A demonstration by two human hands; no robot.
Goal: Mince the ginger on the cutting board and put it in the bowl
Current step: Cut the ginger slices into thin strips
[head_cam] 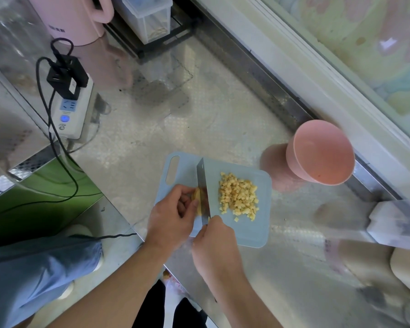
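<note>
A pale blue cutting board [251, 230] lies on the steel counter. On its right half sits a heap of small yellow minced ginger cubes [238, 195]. My left hand [173, 216] curls its fingers round an uncut ginger piece [197, 200] at the board's left side. My right hand [213, 242] grips the handle of a cleaver [202, 183], whose blade stands edge-down against that piece. An empty pink bowl [322, 152] stands off the board's far right corner.
A white power strip [69, 112] with black plugs and cables lies at the left. A pink appliance [76, 17] and a clear box [149, 17] stand at the back. A white object [393, 223] sits at the right. The counter edge runs diagonally below my arms.
</note>
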